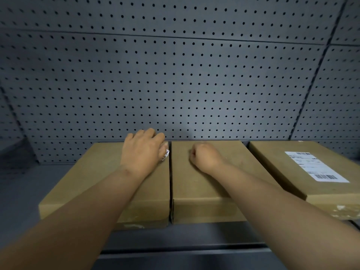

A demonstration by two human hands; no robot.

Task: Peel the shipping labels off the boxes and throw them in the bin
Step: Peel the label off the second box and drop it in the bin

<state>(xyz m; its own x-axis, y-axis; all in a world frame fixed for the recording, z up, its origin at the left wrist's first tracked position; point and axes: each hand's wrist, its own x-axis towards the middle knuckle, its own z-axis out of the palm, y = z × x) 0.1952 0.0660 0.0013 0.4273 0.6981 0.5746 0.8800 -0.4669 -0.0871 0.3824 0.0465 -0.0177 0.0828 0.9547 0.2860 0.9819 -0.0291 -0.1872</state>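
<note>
Grey pegboard point(194, 84) backs the shelf; the left hand point(143, 151) curls round a crumpled, flimsy peeled label point(165, 155), the right hand point(204, 156) is fisted, seemingly empty; beyond it a label point(315, 166) stays stuck, best lifted by a corner

Both bare forearms reach forward from the lower corners and converge toward the middle. The left hand point(143, 151) lies palm down, knuckles up, its fingers curled over at the far end, with a scrap of white label point(165, 155) peeking from under its thumb side. The right hand point(205, 157) is balled into a loose fist, knuckles forward, wrist slightly bent, just beside the left one.
</note>
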